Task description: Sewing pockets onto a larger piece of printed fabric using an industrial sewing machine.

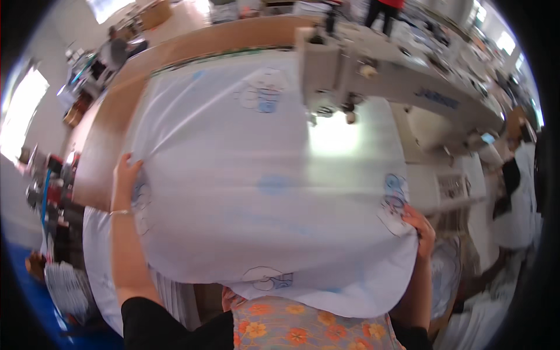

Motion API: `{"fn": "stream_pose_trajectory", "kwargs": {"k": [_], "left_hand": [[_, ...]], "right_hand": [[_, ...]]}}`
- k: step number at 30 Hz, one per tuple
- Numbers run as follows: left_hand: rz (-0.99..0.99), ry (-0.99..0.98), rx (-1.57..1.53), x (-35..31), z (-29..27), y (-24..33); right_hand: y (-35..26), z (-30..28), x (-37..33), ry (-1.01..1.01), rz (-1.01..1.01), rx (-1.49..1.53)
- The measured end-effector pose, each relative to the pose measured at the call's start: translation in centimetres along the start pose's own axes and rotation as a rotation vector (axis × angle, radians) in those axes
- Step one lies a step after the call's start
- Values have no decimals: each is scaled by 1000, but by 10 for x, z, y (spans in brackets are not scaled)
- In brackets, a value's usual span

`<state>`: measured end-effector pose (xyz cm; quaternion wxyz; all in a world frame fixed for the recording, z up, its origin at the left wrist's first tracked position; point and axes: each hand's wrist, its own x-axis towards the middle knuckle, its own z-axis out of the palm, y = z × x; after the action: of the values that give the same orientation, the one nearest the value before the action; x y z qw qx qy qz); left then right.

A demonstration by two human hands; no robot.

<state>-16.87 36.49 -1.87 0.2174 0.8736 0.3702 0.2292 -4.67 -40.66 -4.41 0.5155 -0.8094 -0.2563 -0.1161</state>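
**Mia:** What is the person holding?

**Ben:** A big, thin white cloth with blue cartoon drawings printed on it (262, 192). It is spread wide over the long wooden work table (192, 44) and fills the middle of the view. Its near edge hangs down toward the person's flowery orange top (303, 329).

**Mia:** Where is the left hand?

**Ben:** The left hand (125, 175) is at the left edge of the cloth. The fingers are curled over that edge and pinch it. A thin bracelet (119, 212) sits on the wrist.

**Mia:** And the right hand?

**Ben:** The right hand (421, 228) is at the right edge, down low. Its fingers are closed on the cloth there, right next to a blue drawing. The cloth looks pulled flat between the two hands.

**Mia:** What is the big grey thing at the top?

**Ben:** That is a pale grey sewing machine (338, 73). It stands over the far end of the cloth. A bright light shines on the cloth just under it.

**Mia:** Is anything else around?

**Ben:** Piles of white cloth (99, 256) lie down low on the left. Another person in dark trousers (382, 13) stands far back, past the table.
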Motion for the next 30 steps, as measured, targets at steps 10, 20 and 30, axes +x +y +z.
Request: {"fn": "stream_pose_trajectory", "kwargs": {"k": [10,20,30], "left_hand": [[34,-106,-114,16,-4,-13],[86,-46,-26,8,-2,-3],[198,95,220,-16,-7,-1]], "right_hand": [[-5,6,10,26,-14,37],[-15,10,9,77,24,34],[-61,-20,-52,50,-52,-330]]}}
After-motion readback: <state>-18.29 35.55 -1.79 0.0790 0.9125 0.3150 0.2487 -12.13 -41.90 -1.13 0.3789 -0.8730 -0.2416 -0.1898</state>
